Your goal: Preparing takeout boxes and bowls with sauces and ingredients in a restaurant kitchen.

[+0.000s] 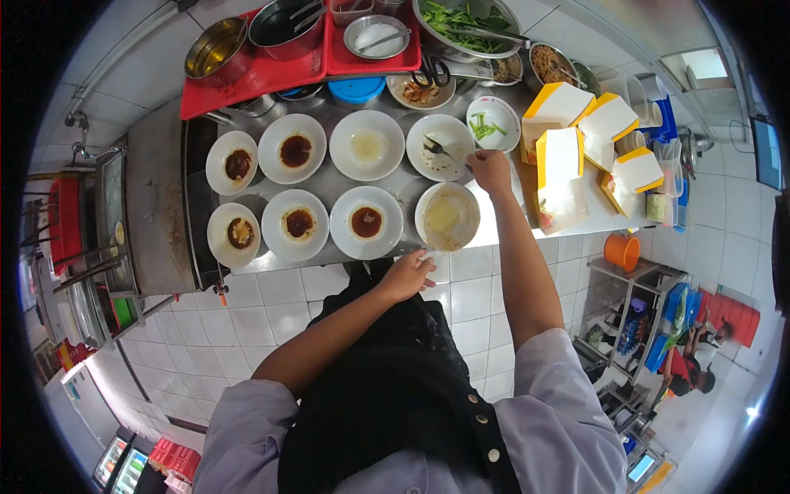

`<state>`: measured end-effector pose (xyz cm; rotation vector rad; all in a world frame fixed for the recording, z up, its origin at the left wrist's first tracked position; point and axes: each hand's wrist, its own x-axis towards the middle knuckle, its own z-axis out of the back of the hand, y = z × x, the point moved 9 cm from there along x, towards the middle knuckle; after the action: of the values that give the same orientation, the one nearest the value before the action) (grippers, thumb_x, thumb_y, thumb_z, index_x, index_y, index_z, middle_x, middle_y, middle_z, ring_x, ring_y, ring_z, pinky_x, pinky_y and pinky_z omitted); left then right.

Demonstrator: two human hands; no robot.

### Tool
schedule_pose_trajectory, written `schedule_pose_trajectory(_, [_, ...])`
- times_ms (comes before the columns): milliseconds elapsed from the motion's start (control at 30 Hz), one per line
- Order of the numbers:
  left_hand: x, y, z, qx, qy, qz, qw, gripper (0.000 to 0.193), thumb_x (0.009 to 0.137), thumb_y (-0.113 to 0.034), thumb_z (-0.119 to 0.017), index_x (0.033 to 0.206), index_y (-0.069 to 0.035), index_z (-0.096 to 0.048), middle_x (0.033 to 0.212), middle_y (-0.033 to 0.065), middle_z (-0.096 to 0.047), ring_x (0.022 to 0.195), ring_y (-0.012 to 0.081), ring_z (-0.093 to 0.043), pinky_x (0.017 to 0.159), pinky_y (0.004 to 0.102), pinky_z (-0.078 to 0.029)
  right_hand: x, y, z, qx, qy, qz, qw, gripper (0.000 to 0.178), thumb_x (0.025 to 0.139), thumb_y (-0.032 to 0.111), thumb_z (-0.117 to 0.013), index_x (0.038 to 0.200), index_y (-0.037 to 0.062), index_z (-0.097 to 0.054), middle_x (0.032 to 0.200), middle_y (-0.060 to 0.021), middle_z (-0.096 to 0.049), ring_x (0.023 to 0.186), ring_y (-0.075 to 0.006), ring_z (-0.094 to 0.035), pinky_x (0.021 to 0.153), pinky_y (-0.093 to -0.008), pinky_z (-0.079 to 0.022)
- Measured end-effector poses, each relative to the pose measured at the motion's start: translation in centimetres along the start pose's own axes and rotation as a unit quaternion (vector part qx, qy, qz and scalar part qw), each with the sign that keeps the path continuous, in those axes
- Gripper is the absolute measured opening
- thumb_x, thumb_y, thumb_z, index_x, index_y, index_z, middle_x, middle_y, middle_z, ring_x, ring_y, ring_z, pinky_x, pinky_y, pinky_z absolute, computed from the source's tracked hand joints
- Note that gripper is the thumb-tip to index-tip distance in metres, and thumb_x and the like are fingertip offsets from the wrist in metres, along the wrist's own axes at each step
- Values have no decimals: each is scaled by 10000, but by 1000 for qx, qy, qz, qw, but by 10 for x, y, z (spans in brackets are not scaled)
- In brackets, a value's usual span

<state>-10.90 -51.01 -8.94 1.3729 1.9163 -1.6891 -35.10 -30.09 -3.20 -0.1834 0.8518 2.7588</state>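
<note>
My right hand (491,171) is closed around the handle of a fork (434,146). The fork's tines rest inside a white bowl (439,123) with bits of seasoning in it. My left hand (406,276) hangs by the counter's front edge, fingers apart, holding nothing. Just beyond it stands a bowl (423,206) with pale yellowish liquid and a smeared inside. To the left, a bowl of dark sauce (366,195) is one of several in two rows. One back-row bowl (340,146) has a little clear yellowish liquid instead.
At the right stand several open yellow-and-white takeaway boxes (560,156), with a small plate of chopped greens (471,136) beside them. Red trays (329,62) at the back carry pots and a white-powder bowl. A metal bowl of leafy greens (420,16) sits farther right. Another person (680,370) is off right.
</note>
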Motion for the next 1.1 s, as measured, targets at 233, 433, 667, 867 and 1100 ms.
schedule_pose_trajectory(233, [23,-9,-3,-103,-57,-62,991,447,1157,-318,-354,1364,56,-484,1310,200,-679,932,262,-785,739,306,-617,4,-13,-7,13,50,-39,998,338,868,337,-733,1041,59,-814,910,-193,-781,860,-332,-766,808,-421,-575])
schedule_pose_trajectory(433, [31,-7,3,-46,-175,-116,977,400,1146,-287,-382,1163,61,-579,1123,215,-727,857,278,-799,629,311,-617,11,-22,-11,14,64,-31,997,358,855,306,-756,1078,30,-808,892,-170,-794,815,-272,-774,781,-382,-579])
schedule_pose_trajectory(667, [20,-20,-2,-69,-259,-195,943,357,1112,-218,-476,909,52,-592,812,111,-687,779,261,-799,572,284,-603,39,-47,-19,59,25,21,998,618,844,265,-774,1356,-51,-636,917,-176,-791,810,-243,-776,802,-366,-590])
schedule_pose_trajectory(867, [25,-15,-19,-107,-297,-153,936,355,1100,-214,-483,929,66,-618,861,117,-706,822,245,-801,624,279,-612,52,-38,2,54,71,69,994,494,848,282,-749,1252,-1,-721,896,-200,-783,838,-273,-778,812,-385,-592])
schedule_pose_trajectory(1100, [33,-11,-40,-107,-306,-154,933,344,1096,-203,-492,948,80,-619,907,148,-726,861,264,-802,630,291,-622,60,-49,24,41,107,64,991,311,862,248,-707,1063,34,-811,766,-168,-763,697,-242,-761,738,-371,-595])
